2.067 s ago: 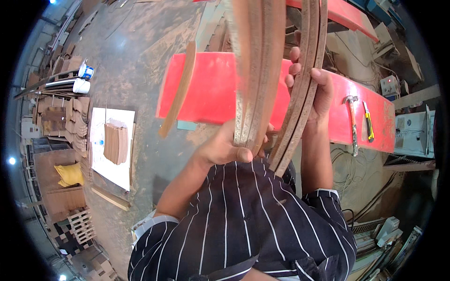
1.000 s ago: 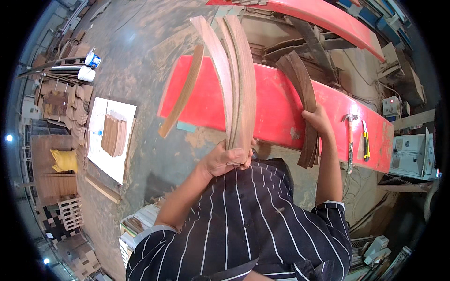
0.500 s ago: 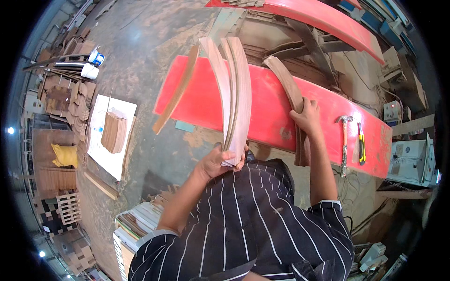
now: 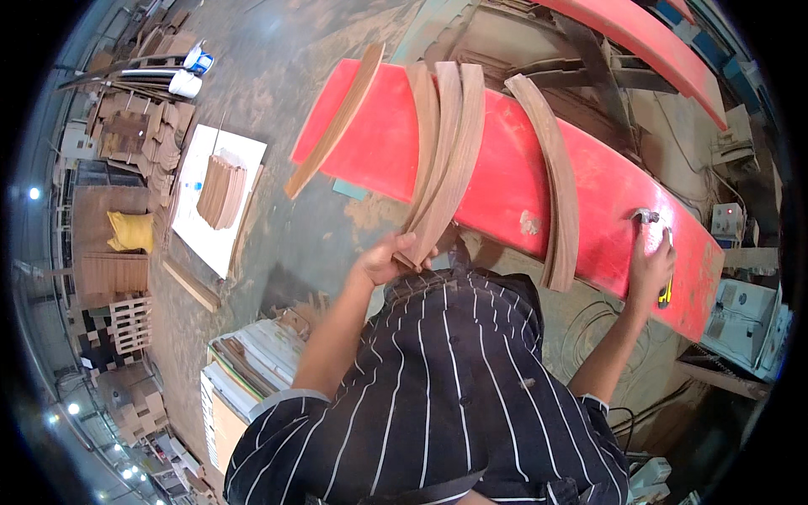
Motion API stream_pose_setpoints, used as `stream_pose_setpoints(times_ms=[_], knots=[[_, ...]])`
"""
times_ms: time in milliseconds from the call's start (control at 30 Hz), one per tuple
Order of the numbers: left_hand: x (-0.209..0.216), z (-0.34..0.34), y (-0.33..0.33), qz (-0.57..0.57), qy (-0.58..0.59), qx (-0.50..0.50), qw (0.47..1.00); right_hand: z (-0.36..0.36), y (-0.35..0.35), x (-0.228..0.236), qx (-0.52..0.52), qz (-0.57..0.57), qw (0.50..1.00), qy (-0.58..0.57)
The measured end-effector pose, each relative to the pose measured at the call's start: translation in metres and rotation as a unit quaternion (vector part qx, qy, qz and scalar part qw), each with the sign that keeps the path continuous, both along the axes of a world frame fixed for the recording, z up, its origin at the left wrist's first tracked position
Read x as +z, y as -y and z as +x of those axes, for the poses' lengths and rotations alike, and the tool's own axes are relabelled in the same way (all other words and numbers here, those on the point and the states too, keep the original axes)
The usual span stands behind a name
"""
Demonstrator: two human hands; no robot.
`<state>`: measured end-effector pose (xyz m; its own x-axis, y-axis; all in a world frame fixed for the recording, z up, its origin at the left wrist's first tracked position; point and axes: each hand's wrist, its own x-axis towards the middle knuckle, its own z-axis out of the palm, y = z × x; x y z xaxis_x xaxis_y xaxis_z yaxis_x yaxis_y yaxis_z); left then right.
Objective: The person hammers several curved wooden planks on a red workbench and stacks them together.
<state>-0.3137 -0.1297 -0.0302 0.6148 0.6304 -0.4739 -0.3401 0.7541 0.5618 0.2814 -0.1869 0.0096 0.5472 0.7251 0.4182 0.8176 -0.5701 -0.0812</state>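
My left hand [image 4: 392,256] is closed around the near ends of three curved wooden strips [image 4: 454,160]. They fan out across the red board [image 4: 505,181]. Over at the board's right part, my right hand [image 4: 653,263] is closed around the handle of a hammer [image 4: 646,216], which the hand mostly covers. Partly hidden beside those fingers is a yellow and black utility knife [image 4: 665,295]. Between my hands, another curved wooden strip [image 4: 558,185] lies across the board, its near end overhanging the edge. A further curved strip [image 4: 337,126] rests at the board's left end.
Left on the floor, a white panel [image 4: 248,151] bears a stack of curved wooden pieces [image 4: 223,194]. A second red board [image 4: 656,46] stands at the far right. Stacked sheets [image 4: 261,353] are near my left elbow, and cables [image 4: 602,337] lie below the board on the right.
My right hand has let go of the single curved strip and moved right to the hammer. My left hand still holds its strips, which are now spread apart more. The view has shifted.
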Motion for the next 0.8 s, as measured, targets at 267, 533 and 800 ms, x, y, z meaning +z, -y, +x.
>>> stream_pose_setpoints(times_ms=[267,533,800], knots=[[0.032,-0.042,-0.016,0.024,-0.088,0.003,0.996,0.015,0.081,-0.017,-0.08,-0.116,0.973,-0.182],[0.027,-0.057,-0.017,0.037,-0.147,0.001,0.988,-0.01,0.093,-0.006,-0.067,-0.093,0.958,-0.262],[0.038,-0.087,-0.046,0.119,-0.318,-0.036,0.94,-0.009,0.103,-0.013,-0.072,0.054,0.955,-0.284]])
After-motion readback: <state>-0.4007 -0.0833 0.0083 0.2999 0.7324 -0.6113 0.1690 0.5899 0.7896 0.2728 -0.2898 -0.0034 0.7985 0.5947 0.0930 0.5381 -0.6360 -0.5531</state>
